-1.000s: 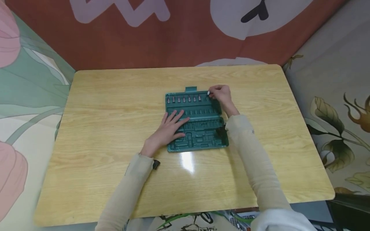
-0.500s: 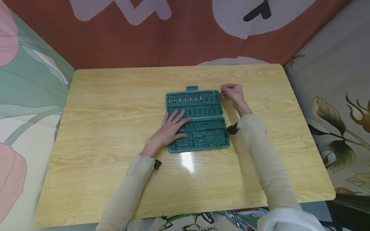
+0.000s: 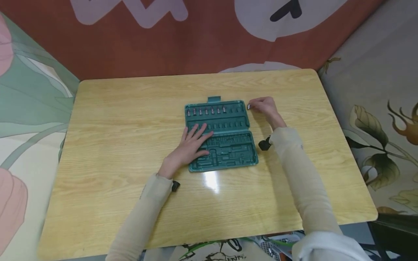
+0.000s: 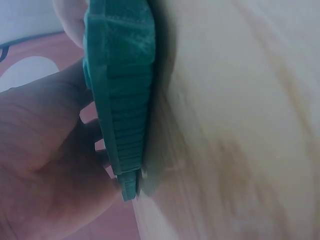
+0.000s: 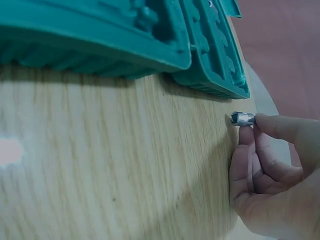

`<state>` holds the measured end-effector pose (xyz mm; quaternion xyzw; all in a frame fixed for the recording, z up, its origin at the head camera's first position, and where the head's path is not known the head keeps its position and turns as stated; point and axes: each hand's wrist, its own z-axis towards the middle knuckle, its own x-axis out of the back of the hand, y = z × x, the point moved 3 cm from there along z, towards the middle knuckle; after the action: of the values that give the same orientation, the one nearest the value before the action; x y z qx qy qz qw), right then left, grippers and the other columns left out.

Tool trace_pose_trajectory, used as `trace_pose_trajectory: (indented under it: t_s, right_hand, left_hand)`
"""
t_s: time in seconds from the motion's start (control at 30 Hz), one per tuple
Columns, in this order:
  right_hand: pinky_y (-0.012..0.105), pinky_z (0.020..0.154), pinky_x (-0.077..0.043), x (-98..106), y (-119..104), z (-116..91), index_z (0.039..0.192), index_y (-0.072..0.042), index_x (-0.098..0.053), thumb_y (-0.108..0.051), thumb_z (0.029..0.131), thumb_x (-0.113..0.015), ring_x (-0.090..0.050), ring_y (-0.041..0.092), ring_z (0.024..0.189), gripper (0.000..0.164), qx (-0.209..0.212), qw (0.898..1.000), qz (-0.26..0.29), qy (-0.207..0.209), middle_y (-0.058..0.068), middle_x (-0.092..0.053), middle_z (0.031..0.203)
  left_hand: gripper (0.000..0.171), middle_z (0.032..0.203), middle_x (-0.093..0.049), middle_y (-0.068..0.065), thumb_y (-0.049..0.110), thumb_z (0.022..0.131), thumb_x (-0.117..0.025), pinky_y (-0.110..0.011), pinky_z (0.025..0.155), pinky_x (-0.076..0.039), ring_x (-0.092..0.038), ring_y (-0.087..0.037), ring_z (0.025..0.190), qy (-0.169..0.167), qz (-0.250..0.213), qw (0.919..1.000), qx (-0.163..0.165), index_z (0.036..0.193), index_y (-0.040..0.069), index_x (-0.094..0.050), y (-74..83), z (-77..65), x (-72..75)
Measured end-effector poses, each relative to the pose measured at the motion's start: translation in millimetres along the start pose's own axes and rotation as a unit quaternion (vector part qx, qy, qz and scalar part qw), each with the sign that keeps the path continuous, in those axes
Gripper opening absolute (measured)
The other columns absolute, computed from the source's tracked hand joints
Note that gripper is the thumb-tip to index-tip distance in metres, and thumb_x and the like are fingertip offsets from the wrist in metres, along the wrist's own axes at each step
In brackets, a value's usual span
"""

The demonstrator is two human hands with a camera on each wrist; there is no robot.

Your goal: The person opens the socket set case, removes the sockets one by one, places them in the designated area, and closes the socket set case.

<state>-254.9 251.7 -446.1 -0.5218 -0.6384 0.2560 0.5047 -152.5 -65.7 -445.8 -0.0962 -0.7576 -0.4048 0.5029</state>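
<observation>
A green moulded tool case (image 3: 228,148) lies unfolded on the table, its far half holding a row of several small bits (image 3: 206,111) at the left. My left hand (image 3: 186,150) rests with spread fingers on the case's left side, across the hinge. Just off the far right corner, my right hand (image 3: 265,107) pinches a small silver socket (image 5: 243,118) between thumb and fingertips. The right wrist view shows the socket close to the tabletop, apart from the case; whether it touches the wood I cannot tell. In the left wrist view, the left palm (image 4: 45,150) lies against the case edge.
The wooden table (image 3: 114,145) stretches out on all sides of the case. A red patterned backdrop (image 3: 209,47) rises behind its far edge. The case's latch tab (image 3: 214,98) sticks out at the back.
My right hand has moved right, from over the case's far right corner to beyond it, carrying the socket, and has then dipped slightly. The left hand stays put on the case.
</observation>
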Motion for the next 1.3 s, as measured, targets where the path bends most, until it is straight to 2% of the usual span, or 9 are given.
trace_pose_trajectory:
  t_s: [0.13,0.33,0.53,0.8,1.07,1.3]
  right_hand:
    - [0.023,0.071,-0.05,-4.4,-3.3,3.3,0.112,0.007,-0.068,-0.016,0.093,-0.064,-0.061,0.01,0.078,0.03,-0.011,0.999,-0.042,-0.003,-0.002,-0.067,0.084]
    - [0.023,0.066,-0.046,-14.6,-7.1,5.7,0.11,0.006,-0.07,-0.016,0.091,-0.065,-0.058,0.012,0.083,0.03,-0.008,0.997,-0.074,-0.016,0.004,-0.071,0.09]
    - [0.025,0.074,-0.046,-17.4,-10.5,5.1,0.107,0.006,-0.071,-0.018,0.09,-0.066,-0.059,0.016,0.094,0.03,-0.016,0.994,-0.107,-0.012,0.014,-0.071,0.105]
    - [0.027,0.068,-0.046,-12.5,-10.2,5.4,0.105,0.009,-0.071,-0.017,0.089,-0.066,-0.058,0.018,0.084,0.031,-0.012,0.991,-0.13,-0.016,0.005,-0.071,0.08]
    - [0.025,0.068,-0.046,-12.5,-8.6,4.6,0.107,0.007,-0.071,-0.018,0.092,-0.065,-0.059,0.017,0.085,0.03,-0.002,0.99,-0.138,-0.011,0.008,-0.071,0.089]
    - [0.023,0.06,-0.04,-13.4,-6.9,1.9,0.103,0.007,-0.071,-0.022,0.092,-0.065,-0.052,0.014,0.074,0.031,0.006,0.989,-0.151,-0.007,0.007,-0.07,0.085]
  left_hand:
    - [0.071,0.161,-0.005,-0.013,0.04,0.095,-0.06,-0.056,0.112,0.006,0.002,-0.036,0.146,0.006,0.002,1.0,-0.001,0.154,0.018,-0.027,-1.3,-1.2,0.4]
    - [0.072,0.161,-0.006,-0.014,0.04,0.095,-0.059,-0.057,0.112,0.005,0.001,-0.037,0.145,0.012,0.01,0.9999,-0.001,0.154,0.017,-0.027,-5.8,-6.0,-0.2]
    - [0.071,0.161,-0.005,-0.012,0.04,0.095,-0.059,-0.057,0.112,0.005,0.001,-0.036,0.146,0.017,0.008,0.9998,-0.004,0.154,0.018,-0.026,-6.8,-5.4,-1.8]
    - [0.071,0.161,-0.005,-0.013,0.041,0.096,-0.056,-0.056,0.112,0.004,0.002,-0.036,0.146,0.005,0.02,0.9997,-0.01,0.155,0.018,-0.025,-3.2,-2.7,-1.5]
    - [0.07,0.161,-0.006,-0.013,0.04,0.096,-0.057,-0.057,0.112,0.003,0.0,-0.036,0.145,0.013,0.02,0.9996,-0.012,0.154,0.017,-0.026,-3.4,-0.9,-0.4]
    - [0.07,0.161,-0.006,-0.013,0.04,0.096,-0.057,-0.057,0.112,0.003,0.0,-0.036,0.146,0.013,0.02,0.9996,-0.016,0.155,0.017,-0.026,-4.9,-1.6,-0.8]
